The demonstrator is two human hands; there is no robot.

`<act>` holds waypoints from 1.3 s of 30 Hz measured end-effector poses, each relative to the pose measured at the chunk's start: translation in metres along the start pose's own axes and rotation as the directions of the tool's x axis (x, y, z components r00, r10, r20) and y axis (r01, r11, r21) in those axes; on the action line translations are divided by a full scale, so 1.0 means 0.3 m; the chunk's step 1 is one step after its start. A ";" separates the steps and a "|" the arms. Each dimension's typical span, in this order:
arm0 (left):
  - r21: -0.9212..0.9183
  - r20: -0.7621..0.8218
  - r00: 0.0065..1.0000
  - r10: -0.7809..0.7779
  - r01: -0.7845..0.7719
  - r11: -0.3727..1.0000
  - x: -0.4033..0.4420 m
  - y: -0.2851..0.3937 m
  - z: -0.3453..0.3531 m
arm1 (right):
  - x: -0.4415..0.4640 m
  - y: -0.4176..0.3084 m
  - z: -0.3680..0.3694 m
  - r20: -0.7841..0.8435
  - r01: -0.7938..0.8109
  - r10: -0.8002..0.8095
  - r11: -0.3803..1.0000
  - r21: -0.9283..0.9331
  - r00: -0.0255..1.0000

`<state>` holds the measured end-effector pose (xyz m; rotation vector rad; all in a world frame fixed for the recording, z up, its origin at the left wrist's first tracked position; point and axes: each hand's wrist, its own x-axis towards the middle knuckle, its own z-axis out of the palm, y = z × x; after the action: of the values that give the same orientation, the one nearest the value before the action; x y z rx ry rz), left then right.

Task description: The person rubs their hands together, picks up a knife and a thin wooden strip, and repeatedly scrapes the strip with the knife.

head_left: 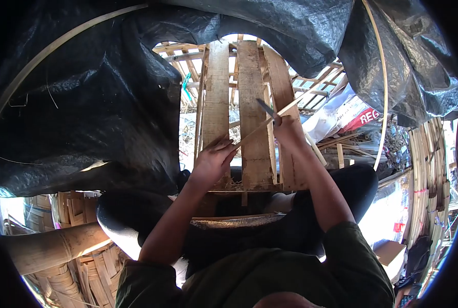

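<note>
A thin pale strip, which looks like bamboo, slants from lower left to upper right above the wooden planks. My left hand is closed around its lower end. My right hand grips a knife, whose handle is mostly hidden in the fist. The blade points up and to the left, and lies against or just beside the strip; I cannot tell which. Beneath both hands stands a bench of upright-running planks with gaps between them.
Black plastic sheeting hangs at the left and above. A white and red printed sack lies at the right, near loose bamboo pieces. Bundled strips stand at the far right. A thick bamboo pole and woven baskets are at lower left.
</note>
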<state>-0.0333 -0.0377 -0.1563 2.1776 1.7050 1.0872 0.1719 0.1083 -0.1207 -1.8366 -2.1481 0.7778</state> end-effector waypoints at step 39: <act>0.014 -0.003 0.907 -0.420 0.420 0.907 -0.006 -0.019 -0.343 | 0.039 0.053 0.006 -0.066 0.360 -0.365 0.930 -0.078 0.929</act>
<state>-0.1026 -0.0677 -0.0862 1.6907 2.0555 0.9555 0.1822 0.1203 -0.1325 -1.4017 -2.3835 0.5464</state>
